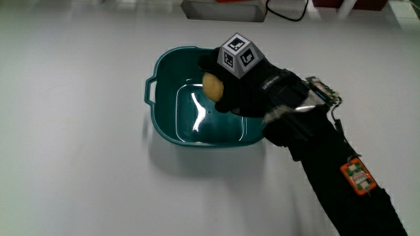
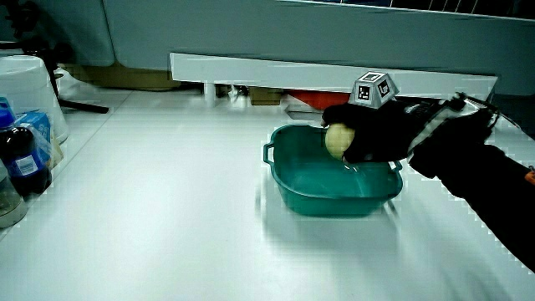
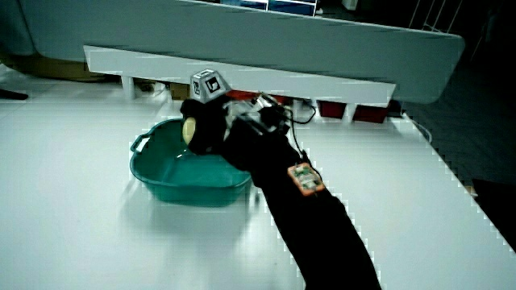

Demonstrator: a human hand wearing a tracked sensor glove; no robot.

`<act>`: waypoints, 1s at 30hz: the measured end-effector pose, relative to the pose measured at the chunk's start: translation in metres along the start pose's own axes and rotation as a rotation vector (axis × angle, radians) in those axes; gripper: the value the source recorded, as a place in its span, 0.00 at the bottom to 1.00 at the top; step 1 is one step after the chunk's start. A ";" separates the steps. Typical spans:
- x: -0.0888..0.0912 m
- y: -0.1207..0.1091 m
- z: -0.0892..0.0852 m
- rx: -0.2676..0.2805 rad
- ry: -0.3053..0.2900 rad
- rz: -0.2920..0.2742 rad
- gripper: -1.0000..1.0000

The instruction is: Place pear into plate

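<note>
One pear (image 1: 212,86), one plate (image 1: 172,131), one hand (image 1: 246,88).

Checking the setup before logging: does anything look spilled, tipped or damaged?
Nothing stands out. The teal basin sits upright on the table, and the hand holds the pear over it.

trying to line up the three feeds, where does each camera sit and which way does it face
Main view: above the table, looking down on the teal basin; the hand holding the pear, with forearm.
Side view: low, facing the partition; hand over the basin.
Side view: higher, forearm dominates.
All share basin, pear, hand.
</note>
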 end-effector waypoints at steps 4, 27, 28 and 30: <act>0.003 0.014 -0.014 -0.025 0.045 -0.011 0.50; 0.005 0.056 -0.086 -0.197 0.118 -0.063 0.50; 0.006 0.055 -0.085 -0.195 0.122 -0.067 0.50; 0.007 0.055 -0.083 -0.175 0.110 -0.084 0.50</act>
